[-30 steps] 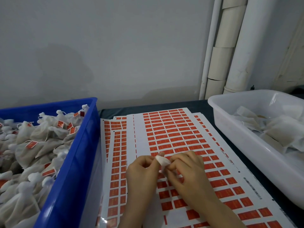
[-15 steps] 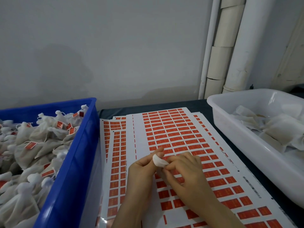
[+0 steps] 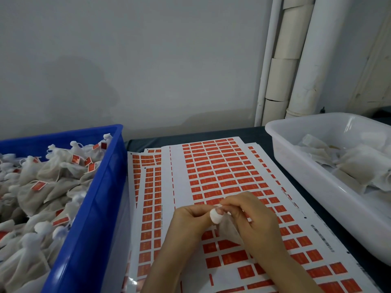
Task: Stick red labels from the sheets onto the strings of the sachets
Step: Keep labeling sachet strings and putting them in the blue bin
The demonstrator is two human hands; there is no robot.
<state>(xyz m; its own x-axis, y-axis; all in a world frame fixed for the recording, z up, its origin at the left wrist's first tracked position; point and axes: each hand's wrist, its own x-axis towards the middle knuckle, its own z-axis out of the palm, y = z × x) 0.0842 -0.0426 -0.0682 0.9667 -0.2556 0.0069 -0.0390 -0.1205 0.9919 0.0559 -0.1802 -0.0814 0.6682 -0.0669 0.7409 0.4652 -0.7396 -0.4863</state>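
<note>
White sheets of red labels (image 3: 222, 172) lie overlapped on the dark table between two bins. My left hand (image 3: 190, 220) and my right hand (image 3: 254, 218) meet above the near part of the top sheet. Between them hangs a small white mesh sachet (image 3: 228, 229). My left fingers, one wrapped in white tape, pinch its top. My right fingertips pinch at the same spot, where the string is too small to make out. No red label shows between the fingers.
A blue bin (image 3: 99, 208) on the left holds several white sachets with red labels on them. A white tub (image 3: 317, 187) on the right holds several unlabelled sachets. A grey wall and white pipes (image 3: 281, 60) stand behind the table.
Both hands have risen slightly off the sheet, and the sachet's mesh body now hangs in view between them. The left thumb has folded in toward the right fingertips.
</note>
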